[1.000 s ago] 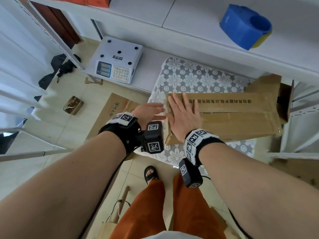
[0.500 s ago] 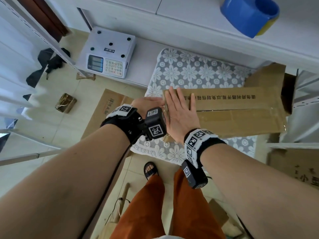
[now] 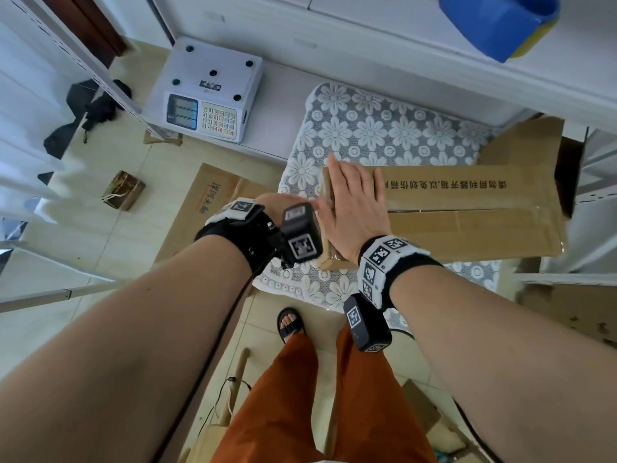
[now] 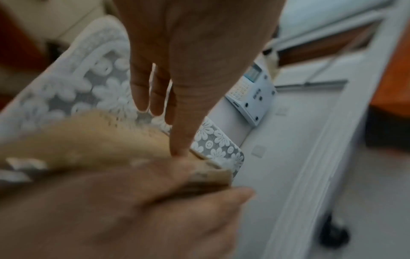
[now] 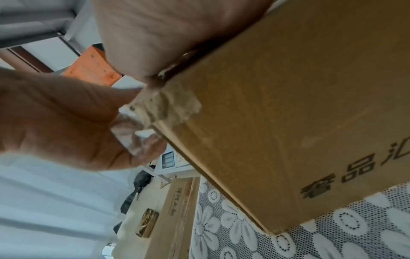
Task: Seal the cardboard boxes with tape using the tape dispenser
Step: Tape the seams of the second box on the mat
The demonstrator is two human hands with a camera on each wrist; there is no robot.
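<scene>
A long brown cardboard box (image 3: pixel 467 208) lies on a lace-covered table, its top flaps closed along a centre seam. My right hand (image 3: pixel 350 195) presses flat on the top at the box's left end, fingers straight. My left hand (image 3: pixel 277 203) is at that same end, mostly hidden behind its wrist camera. In the right wrist view its fingers (image 5: pixel 62 122) pinch a crumpled piece of clear tape (image 5: pixel 135 129) at the box's corner (image 5: pixel 288 122). The blue tape dispenser (image 3: pixel 500 21) sits on the white shelf at the top right, away from both hands.
A white digital scale (image 3: pixel 207 98) stands on the low ledge to the left of the lace cloth (image 3: pixel 384 128). A flattened carton (image 3: pixel 213 202) lies on the floor below my left hand. Another cardboard box (image 3: pixel 567 312) stands at the right.
My left hand has drawn in tighter against the box's left end. My right hand stays flat on the top, shifted slightly toward that edge.
</scene>
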